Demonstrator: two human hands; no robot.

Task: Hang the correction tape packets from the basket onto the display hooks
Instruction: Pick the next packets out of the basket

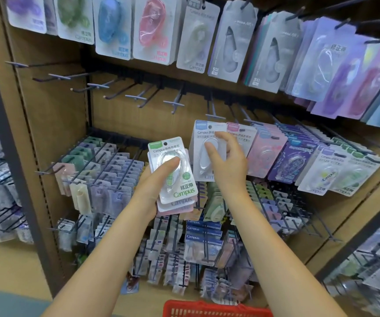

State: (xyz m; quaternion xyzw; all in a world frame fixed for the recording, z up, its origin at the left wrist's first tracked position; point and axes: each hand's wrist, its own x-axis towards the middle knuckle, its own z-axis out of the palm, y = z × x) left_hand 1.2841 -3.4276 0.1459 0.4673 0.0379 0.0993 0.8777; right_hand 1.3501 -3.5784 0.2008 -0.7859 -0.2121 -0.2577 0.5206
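Observation:
My left hand (156, 179) grips a small stack of Campus correction tape packets (175, 177), the top one green-labelled, thumb pressed on its clear blister. My right hand (226, 161) holds a blue-labelled packet (201, 145) upright in front of the shelf, thumb on its blister and fingers behind the card. That packet sits just below a bare display hook (214, 113) in the middle row. A pink-labelled packet (239, 133) hangs right beside it. The red basket (216, 308) shows at the bottom edge, its contents hidden.
Several bare hooks (138, 94) jut from the middle rail to the left. Full rows of packets hang above (152, 30), to the right (298, 161) and below (202, 239). A dark shelf upright (10, 143) stands at the left.

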